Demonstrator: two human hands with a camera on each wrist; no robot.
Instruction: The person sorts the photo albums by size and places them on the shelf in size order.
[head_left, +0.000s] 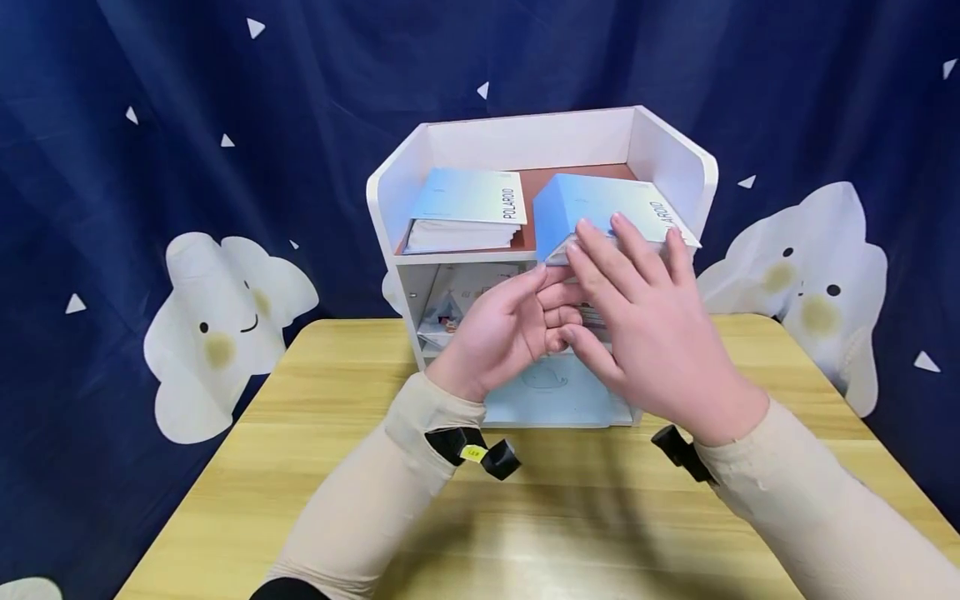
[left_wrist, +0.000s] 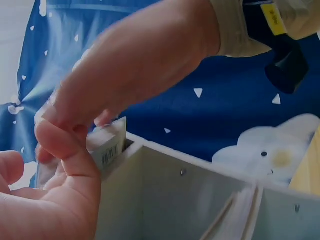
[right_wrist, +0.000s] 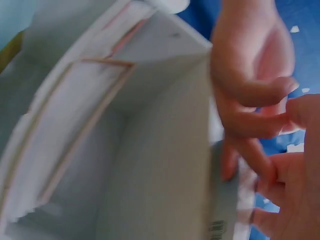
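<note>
A blue-and-white photo album [head_left: 592,197] marked POLAROID lies on the right of the top shelf, its front corner at the shelf's edge. Over its front side is my right hand [head_left: 645,312], fingers spread and mostly straight, fingertips at the cover and pages. My left hand [head_left: 510,325] is below the album's left front corner, palm turned inward and fingers loosely bent. In the right wrist view, left fingers [right_wrist: 257,155] touch the album's edge [right_wrist: 222,200], near its barcode. A matching album [head_left: 468,204] lies flat on the left of that shelf.
The white shelf unit [head_left: 528,142] stands on a wooden table [head_left: 337,417]. Its middle compartment holds upright books [right_wrist: 85,115]; below is a light blue front panel [head_left: 555,396]. Behind hangs a dark blue curtain [head_left: 360,67] with clouds and triangles.
</note>
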